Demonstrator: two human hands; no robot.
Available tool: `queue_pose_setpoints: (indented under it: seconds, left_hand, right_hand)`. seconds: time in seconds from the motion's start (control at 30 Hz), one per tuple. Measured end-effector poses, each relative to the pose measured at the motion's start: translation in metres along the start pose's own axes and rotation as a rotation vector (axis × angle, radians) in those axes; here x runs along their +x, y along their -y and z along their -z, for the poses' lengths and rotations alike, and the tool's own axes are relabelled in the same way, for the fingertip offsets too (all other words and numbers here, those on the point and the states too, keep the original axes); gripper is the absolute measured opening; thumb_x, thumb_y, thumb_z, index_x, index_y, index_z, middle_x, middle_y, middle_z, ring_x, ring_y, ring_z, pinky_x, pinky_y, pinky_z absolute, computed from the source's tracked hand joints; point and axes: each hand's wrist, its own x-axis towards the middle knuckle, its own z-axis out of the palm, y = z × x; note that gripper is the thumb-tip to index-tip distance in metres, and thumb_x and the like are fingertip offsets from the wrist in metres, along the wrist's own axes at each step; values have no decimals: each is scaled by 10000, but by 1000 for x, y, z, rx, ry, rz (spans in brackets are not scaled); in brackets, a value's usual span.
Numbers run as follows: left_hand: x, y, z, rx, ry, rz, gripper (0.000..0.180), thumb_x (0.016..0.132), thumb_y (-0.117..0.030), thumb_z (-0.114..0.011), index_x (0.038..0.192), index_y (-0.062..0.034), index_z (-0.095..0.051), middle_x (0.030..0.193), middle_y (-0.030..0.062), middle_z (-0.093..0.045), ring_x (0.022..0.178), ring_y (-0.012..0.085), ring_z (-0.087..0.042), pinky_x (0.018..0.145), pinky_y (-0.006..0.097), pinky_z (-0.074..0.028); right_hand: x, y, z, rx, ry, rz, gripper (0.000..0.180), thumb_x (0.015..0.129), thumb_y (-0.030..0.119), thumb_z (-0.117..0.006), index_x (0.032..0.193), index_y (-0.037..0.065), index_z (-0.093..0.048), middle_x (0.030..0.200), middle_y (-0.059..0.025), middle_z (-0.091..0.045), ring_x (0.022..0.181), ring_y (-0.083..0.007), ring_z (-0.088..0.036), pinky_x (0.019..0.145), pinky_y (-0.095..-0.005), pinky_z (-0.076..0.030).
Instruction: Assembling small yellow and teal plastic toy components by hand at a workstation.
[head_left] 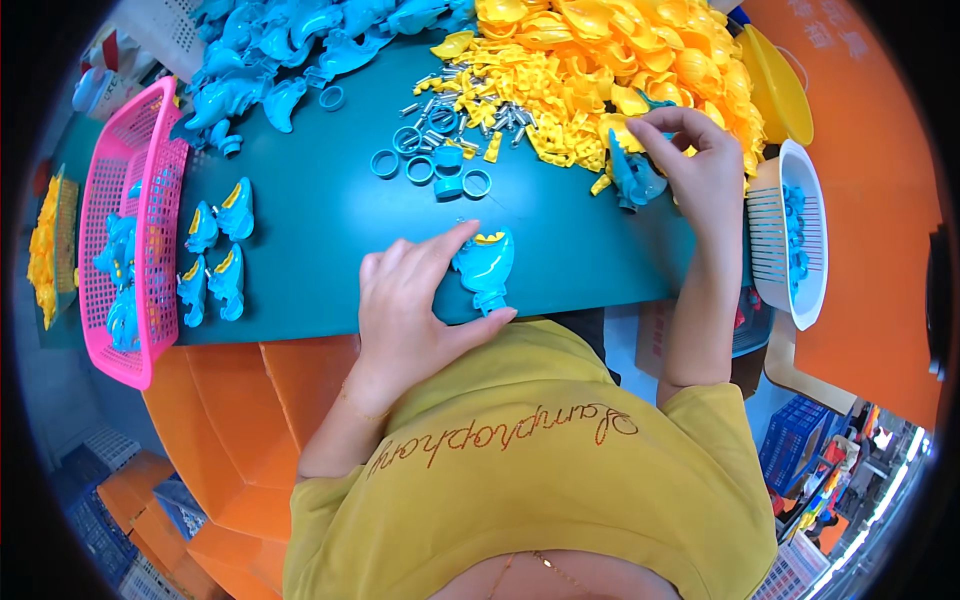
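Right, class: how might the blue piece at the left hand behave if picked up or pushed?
The blue piece has bright highlights, so its smooth surface may feel slippery. Its curved outline suggests it could rock when pushed. Its moulded, plastic-like look suggests it is probably stiff and fairly light.

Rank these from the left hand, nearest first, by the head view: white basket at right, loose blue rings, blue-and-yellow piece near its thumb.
1. Blue-and-yellow piece, between thumb and forefinger of the left hand.
2. Loose blue rings, ahead on the table.
3. White basket, far right.
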Motion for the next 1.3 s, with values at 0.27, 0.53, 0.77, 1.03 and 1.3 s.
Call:
queue_pose_setpoints:
  seconds: [0.27,0.53,0.77,1.03,1.3]
  left_hand:
    - [0,0,0,1,-9,-16,837,647,-403,-964,1375,-131,-655,1155,8,-718,928,206,-601,872,348,-402]
    - [-1,-2,0,2,-5,-3,811,663,-396,-956,1370,-132,-658,1116,10,-719,946,211,-612,866,356,-403]
    - [-2,1,-1,24,-10,-25,857,634,-413,-968,1376,-124,-650,1185,16,-712,916,215,-593,882,351,-409]
    - [-2,1,-4,20,-30,-43,845,639,-415,-968,1368,-127,-654,1187,16,-712,926,217,-597,890,353,-413]
    - [-1,1,-3,22,-34,-41,844,636,-410,-969,1367,-129,-657,1145,16,-709,936,215,-604,886,352,-414]
  right_hand:
    - [16,-14,8,-631,25,469,242,893,96,-721,1129,116,-768,1171,-27,-721,1095,-256,-650,866,-382,-554]
    - [25,-24,4,-532,36,430,168,848,139,-807,1002,83,-768,1133,-30,-694,1134,-265,-623,918,-402,-543]
    - [13,-21,2,-181,23,252,264,798,123,-879,977,32,-708,985,-47,-678,847,-171,-624,782,-298,-523]
    - [8,-18,-6,22,21,227,193,872,49,-800,1038,25,-705,1039,-21,-696,908,-115,-670,770,-260,-561]
    - [6,-13,-27,228,126,197,265,902,-16,-741,1159,41,-707,1129,-50,-703,1015,-143,-705,925,-295,-592]
